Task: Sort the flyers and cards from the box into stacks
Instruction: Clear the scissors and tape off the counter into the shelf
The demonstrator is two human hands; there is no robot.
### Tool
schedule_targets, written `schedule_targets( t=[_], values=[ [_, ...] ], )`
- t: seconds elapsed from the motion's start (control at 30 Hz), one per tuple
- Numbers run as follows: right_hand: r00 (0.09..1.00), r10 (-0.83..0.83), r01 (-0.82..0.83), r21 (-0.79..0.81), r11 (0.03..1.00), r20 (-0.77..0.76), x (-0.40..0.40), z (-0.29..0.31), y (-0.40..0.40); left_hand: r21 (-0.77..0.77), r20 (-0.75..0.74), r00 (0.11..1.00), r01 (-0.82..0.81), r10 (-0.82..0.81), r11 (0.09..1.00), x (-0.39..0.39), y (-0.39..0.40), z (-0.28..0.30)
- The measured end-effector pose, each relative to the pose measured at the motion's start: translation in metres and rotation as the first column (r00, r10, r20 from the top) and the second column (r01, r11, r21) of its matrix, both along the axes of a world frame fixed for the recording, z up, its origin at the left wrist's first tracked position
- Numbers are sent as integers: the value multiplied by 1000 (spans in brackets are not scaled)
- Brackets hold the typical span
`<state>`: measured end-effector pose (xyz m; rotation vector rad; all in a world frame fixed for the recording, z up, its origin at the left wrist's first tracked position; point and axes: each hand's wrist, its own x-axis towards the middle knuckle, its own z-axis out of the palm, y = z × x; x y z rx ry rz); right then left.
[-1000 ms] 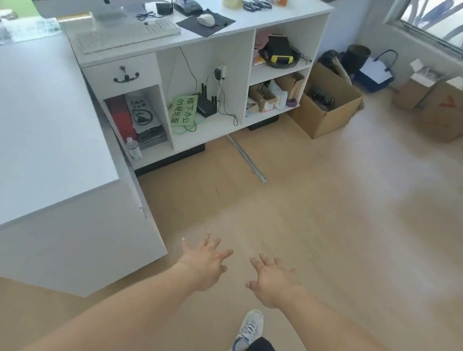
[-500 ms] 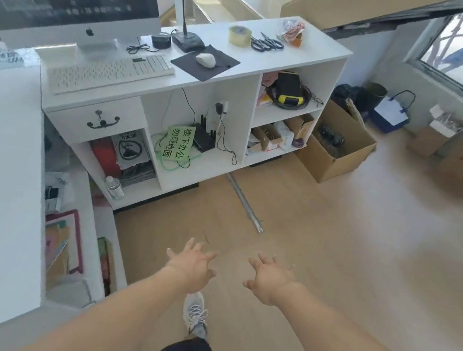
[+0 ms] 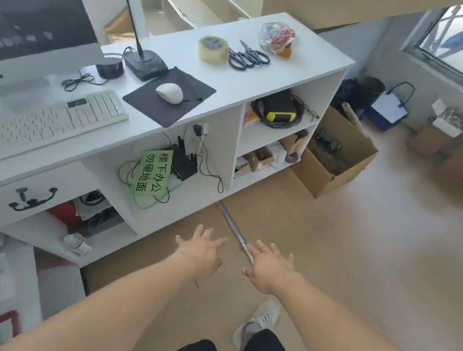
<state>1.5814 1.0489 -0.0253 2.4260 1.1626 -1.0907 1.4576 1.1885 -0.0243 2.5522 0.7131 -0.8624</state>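
While both arms reach forward over the wooden floor (image 3: 331, 263), the left hand (image 3: 198, 252) and the right hand (image 3: 269, 265) hang side by side, a small gap between them, fingers spread and straight, holding nothing. An open cardboard box (image 3: 336, 160) stands on the floor just beside the right end of the white desk (image 3: 236, 87); whether flyers or cards lie inside cannot be told. On the desk top, a roll of tape (image 3: 213, 49) sits near the far edge, with black scissors (image 3: 248, 55) just beside it and a crumpled plastic bag (image 3: 276, 37) toward the far right corner. A white mouse (image 3: 170, 92) rests on a dark mouse pad (image 3: 170, 96), and a white keyboard (image 3: 41, 124) lies along the front edge at the left. A green sign (image 3: 151, 173) sits in the middle compartment below. A thin metal rail (image 3: 234, 232) lies on the floor, its near end hidden behind the right hand. One white sneaker (image 3: 258, 322) shows below the hands
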Motion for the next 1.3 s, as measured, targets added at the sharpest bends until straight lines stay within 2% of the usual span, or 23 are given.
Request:
schedule_targets(
  t=[0.3,0.47,0.57,0.87,1.07,1.2,1.3],
  values=[
    [998,57,-57,23,998,-19,189,2,86,55,36,995,-95,93,994,178,88,11],
    [997,80,-81,54,995,19,280,29,133,36,139,981,-139,133,990,263,115,36],
    [995,102,-102,135,986,7,322,46,171,43,226,961,-175,161,984,301,140,45],
    [955,235,-282,296,913,183,408,82,298,100,401,889,-281,219,955,393,248,55],
    [937,216,-302,320,898,276,459,93,382,81,436,862,-324,259,942,444,337,50],
    [938,173,-273,331,904,300,486,93,428,142,414,884,-298,216,944,468,380,45],
    [928,150,-269,334,903,340,505,92,455,149,452,860,-336,238,930,486,404,43]
  ],
)
